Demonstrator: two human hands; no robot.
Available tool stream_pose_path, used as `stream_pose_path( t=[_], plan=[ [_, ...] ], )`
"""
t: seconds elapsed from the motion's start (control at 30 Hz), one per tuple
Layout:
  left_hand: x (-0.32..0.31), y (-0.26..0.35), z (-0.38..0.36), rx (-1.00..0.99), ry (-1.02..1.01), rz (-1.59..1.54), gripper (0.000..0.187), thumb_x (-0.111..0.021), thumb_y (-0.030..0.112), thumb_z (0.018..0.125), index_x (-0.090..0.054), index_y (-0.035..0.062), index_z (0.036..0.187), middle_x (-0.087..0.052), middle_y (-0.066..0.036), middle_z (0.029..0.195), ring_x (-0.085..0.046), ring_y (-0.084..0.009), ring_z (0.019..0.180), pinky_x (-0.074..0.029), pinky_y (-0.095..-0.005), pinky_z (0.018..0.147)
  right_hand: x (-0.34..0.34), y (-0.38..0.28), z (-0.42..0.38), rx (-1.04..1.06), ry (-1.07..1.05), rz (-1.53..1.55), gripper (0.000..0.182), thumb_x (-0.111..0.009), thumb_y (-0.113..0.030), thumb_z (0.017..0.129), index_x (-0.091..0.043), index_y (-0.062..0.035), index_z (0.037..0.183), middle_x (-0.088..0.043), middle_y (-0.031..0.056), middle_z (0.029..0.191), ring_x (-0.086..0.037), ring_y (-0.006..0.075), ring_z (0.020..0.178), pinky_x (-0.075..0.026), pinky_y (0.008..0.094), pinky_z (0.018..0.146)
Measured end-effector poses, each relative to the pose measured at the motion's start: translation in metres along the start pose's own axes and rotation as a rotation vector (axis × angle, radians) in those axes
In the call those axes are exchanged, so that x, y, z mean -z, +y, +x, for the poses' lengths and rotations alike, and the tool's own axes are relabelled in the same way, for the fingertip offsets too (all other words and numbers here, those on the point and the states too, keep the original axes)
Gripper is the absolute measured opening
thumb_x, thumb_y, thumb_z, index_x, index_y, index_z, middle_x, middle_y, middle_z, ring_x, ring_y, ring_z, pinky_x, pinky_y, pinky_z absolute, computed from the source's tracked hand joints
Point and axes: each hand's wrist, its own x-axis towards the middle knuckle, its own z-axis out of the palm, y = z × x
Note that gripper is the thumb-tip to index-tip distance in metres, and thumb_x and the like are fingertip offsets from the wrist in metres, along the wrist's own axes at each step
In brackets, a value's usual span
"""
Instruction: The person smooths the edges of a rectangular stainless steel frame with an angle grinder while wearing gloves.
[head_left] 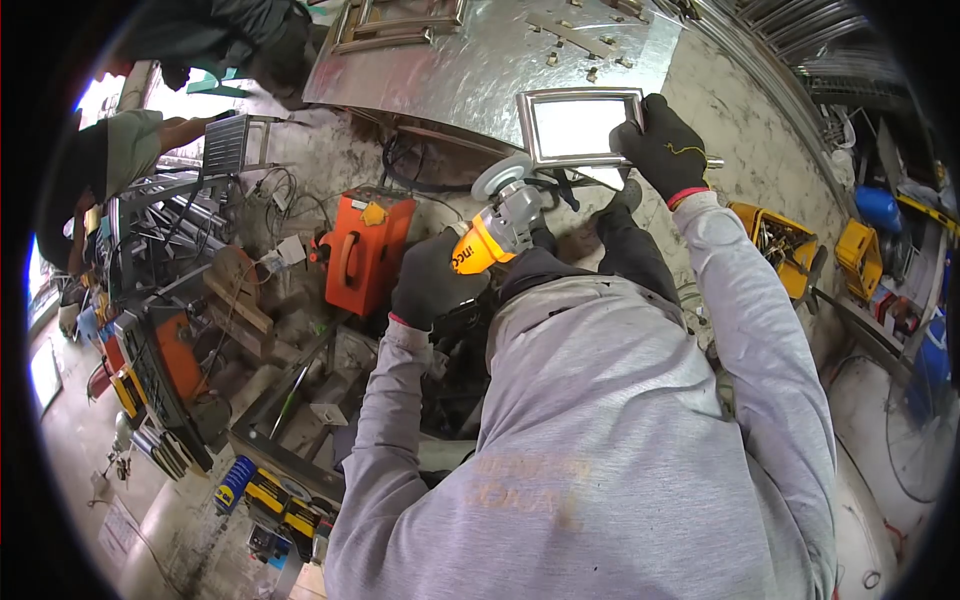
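Note:
My left hand (438, 278), in a dark work glove, is wrapped round the body of a yellow-and-grey angle grinder (492, 238). The grinder's pale disc (501, 178) points up and away from me, close to the lower left corner of a small rectangular metal frame (582, 160). That frame has shiny rounded bars and shows bright white inside. My right hand (668, 148), also gloved, grips its right side, with fingers over the bar. Beyond the frame lies a metal-topped worktable (450, 85).
More metal frames (395, 40) and small pieces (570, 38) lie on the worktable. An orange machine (368, 255) stands left of me, with cables on the floor. Yellow crates (775, 250) are at right. Another person (215, 40) is at the upper left, near a metal stool (227, 145).

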Motion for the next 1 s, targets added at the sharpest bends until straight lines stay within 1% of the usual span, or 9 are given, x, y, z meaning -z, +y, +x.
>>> stream_pose_path(
  t=[0.2, 0.37, 0.43, 0.57, 0.67, 0.77, 0.83, 1.0],
  plan=[
    [0.004, 0.007, 0.000, 0.007, -0.009, 0.044, 0.057, -0.092, 0.029, 0.074, -0.076, 0.0065, 0.124, -0.076, -0.020, 0.092, -0.077, -0.0405, 0.085, -0.060, -0.0484, 0.074, -0.002, 0.003, -0.001, 0.032, 0.027, 0.016, 0.040, -0.072, -0.044, 0.094, -0.064, -0.0081, 0.108, -0.077, 0.0191, 0.097, -0.076, 0.0418, 0.089, -0.057, 0.0511, 0.082],
    [0.006, 0.015, 0.001, -0.009, 0.026, -0.045, 0.056, -0.091, 0.027, 0.075, -0.076, 0.0055, 0.125, -0.077, -0.020, 0.093, -0.077, -0.0394, 0.085, -0.060, -0.0471, 0.074, -0.003, 0.003, 0.001, 0.035, 0.031, -0.007, 0.038, -0.071, -0.042, 0.095, -0.064, -0.0080, 0.108, -0.077, 0.0195, 0.096, -0.076, 0.0416, 0.089, -0.057, 0.0511, 0.081],
    [0.007, 0.017, 0.001, -0.002, 0.019, -0.038, 0.057, -0.091, 0.026, 0.074, -0.076, 0.0055, 0.125, -0.077, -0.019, 0.094, -0.077, -0.0391, 0.085, -0.060, -0.0469, 0.074, 0.001, 0.000, 0.001, -0.010, -0.028, -0.032, 0.043, -0.071, -0.043, 0.094, -0.067, -0.0064, 0.116, -0.078, 0.0206, 0.104, -0.078, 0.0413, 0.097, -0.059, 0.0524, 0.085],
    [0.009, 0.016, 0.000, -0.020, 0.011, -0.022, 0.060, -0.091, 0.024, 0.073, -0.076, 0.0057, 0.128, -0.077, -0.019, 0.095, -0.077, -0.0388, 0.085, -0.060, -0.0466, 0.075, 0.004, -0.002, 0.000, 0.004, -0.012, -0.028, 0.043, -0.071, -0.042, 0.094, -0.067, -0.0062, 0.117, -0.079, 0.0206, 0.106, -0.078, 0.0409, 0.097, -0.059, 0.0524, 0.086],
    [0.008, 0.013, 0.000, -0.039, 0.016, -0.012, 0.061, -0.091, 0.023, 0.073, -0.076, 0.0057, 0.129, -0.077, -0.018, 0.096, -0.077, -0.0386, 0.087, -0.060, -0.0461, 0.076, 0.005, -0.003, 0.001, -0.011, -0.040, -0.034, 0.043, -0.071, -0.042, 0.093, -0.067, -0.0059, 0.117, -0.079, 0.0203, 0.106, -0.078, 0.0406, 0.097, -0.059, 0.0523, 0.085],
    [0.012, 0.021, 0.001, 0.014, -0.009, -0.044, 0.061, -0.091, 0.022, 0.073, -0.076, 0.0054, 0.130, -0.078, -0.018, 0.097, -0.078, -0.0383, 0.088, -0.060, -0.0453, 0.077, 0.004, -0.003, 0.000, -0.014, -0.035, -0.029, 0.042, -0.071, -0.042, 0.093, -0.067, -0.0062, 0.116, -0.079, 0.0200, 0.106, -0.078, 0.0404, 0.096, -0.059, 0.0522, 0.085],
    [0.012, 0.020, 0.001, 0.010, -0.011, -0.035, 0.061, -0.091, 0.022, 0.073, -0.076, 0.0054, 0.130, -0.078, -0.018, 0.096, -0.078, -0.0380, 0.088, -0.061, -0.0451, 0.077, 0.000, -0.001, 0.000, 0.015, 0.021, -0.009, 0.038, -0.071, -0.042, 0.095, -0.064, -0.0075, 0.110, -0.076, 0.0188, 0.095, -0.076, 0.0406, 0.089, -0.057, 0.0511, 0.082],
    [0.013, 0.020, 0.003, -0.023, 0.012, -0.028, 0.060, -0.091, 0.022, 0.073, -0.076, 0.0056, 0.129, -0.078, -0.018, 0.095, -0.078, -0.0376, 0.086, -0.061, -0.0452, 0.075, -0.002, 0.002, 0.000, 0.019, 0.022, -0.012, 0.038, -0.071, -0.042, 0.095, -0.064, -0.0076, 0.110, -0.076, 0.0186, 0.095, -0.076, 0.0404, 0.089, -0.057, 0.0508, 0.081]
  ],
)
